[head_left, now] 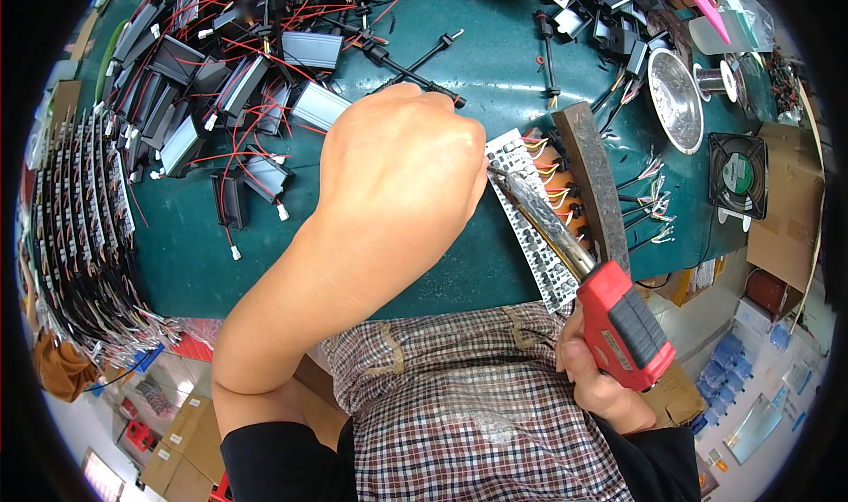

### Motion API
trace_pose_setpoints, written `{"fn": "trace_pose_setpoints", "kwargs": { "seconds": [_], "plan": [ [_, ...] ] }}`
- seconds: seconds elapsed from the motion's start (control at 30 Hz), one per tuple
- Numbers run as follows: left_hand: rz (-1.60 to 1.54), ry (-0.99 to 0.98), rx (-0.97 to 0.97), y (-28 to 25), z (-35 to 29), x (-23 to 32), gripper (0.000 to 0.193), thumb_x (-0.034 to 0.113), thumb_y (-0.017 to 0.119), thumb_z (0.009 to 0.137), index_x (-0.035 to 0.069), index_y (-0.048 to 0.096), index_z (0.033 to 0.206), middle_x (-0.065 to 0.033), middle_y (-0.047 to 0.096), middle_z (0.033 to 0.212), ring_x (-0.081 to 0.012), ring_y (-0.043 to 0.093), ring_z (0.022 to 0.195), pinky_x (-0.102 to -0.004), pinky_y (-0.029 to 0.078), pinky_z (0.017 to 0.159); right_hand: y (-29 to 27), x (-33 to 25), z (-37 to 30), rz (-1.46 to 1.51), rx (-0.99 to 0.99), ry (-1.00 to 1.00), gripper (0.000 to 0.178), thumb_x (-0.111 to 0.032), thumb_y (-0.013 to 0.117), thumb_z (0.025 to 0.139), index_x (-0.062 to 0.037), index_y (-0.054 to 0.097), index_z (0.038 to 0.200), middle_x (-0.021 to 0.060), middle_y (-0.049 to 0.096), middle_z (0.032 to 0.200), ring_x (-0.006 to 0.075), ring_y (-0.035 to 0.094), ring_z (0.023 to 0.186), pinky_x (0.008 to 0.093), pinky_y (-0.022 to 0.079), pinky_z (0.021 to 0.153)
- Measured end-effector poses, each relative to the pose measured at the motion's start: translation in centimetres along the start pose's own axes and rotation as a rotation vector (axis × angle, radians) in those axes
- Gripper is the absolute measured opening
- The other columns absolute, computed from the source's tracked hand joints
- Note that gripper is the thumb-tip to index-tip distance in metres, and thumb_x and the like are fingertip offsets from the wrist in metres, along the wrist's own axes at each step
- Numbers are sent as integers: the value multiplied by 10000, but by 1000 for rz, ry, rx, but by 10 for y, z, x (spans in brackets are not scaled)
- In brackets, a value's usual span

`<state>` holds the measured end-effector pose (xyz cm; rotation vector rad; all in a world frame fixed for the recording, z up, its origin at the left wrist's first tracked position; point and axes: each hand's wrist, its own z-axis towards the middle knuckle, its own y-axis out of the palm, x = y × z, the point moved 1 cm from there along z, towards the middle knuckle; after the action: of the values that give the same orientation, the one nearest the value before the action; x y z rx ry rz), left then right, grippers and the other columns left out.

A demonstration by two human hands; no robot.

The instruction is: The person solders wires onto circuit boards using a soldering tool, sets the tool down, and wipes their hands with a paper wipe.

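Note:
My right hand (601, 383) grips a soldering iron gun (627, 325) with a red and black body. Its metal barrel slants up to the left over a white circuit board strip (541, 246), the tip beside my left hand. The strip carries rows of small dark components. My left hand (402, 171) is curled closed at the strip's upper left, back of the hand up; what its fingers hold is hidden. Coloured wires (556, 197) run from the strip's right side to black cable ends, under or against a dark heavy bar (594, 184).
Grey metal housings (234, 87) with red wires heap at the far left. Rows of wired boards (84, 228) stand along the left edge. To the right are a metal bowl (676, 102), a solder spool (715, 80), a black fan (738, 175) and stripped cable ends (654, 206).

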<state>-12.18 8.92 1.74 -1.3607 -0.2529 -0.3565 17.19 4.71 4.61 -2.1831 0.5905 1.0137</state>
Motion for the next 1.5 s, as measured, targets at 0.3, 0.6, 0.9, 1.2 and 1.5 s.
{"fn": "trace_pose_setpoints", "kwargs": {
  "seconds": [0.3,0.6,0.9,1.2,1.5],
  "plan": [
    [4,8,-6,-1,0,1,181,197,780,766,41,717,701,-90,617,712,-285,612,738,-412,496,674,7,0,2,129,113,-107,362,-356,624,975,-53,461,862,13,456,616,95,486,514,253,451,519],
    [-1,0,-15,-5,-3,-1,175,201,783,773,45,712,737,-87,612,710,-284,615,738,-409,492,667,6,10,-1,184,96,-95,360,-353,629,971,-62,434,888,11,441,630,77,415,479,249,411,472],
    [-256,-35,-69,-8,-4,-8,142,127,782,790,32,697,854,-86,678,790,-260,653,706,-373,507,648,4,9,-1,266,118,-103,325,-306,638,968,-89,397,980,8,417,614,70,371,451,250,384,450],
    [-350,-72,-109,-1,-8,-17,127,145,763,822,38,751,890,-94,686,815,-275,651,774,-375,504,709,7,14,-3,247,78,-79,343,-295,633,968,-67,426,1119,8,432,664,74,385,479,250,377,472],
    [-295,69,-107,3,1,-29,147,186,734,854,53,750,914,-79,670,827,-276,622,838,-384,476,739,10,7,0,300,116,-81,402,-284,634,968,-88,426,1252,4,434,675,74,382,487,252,376,482]
  ]
}}
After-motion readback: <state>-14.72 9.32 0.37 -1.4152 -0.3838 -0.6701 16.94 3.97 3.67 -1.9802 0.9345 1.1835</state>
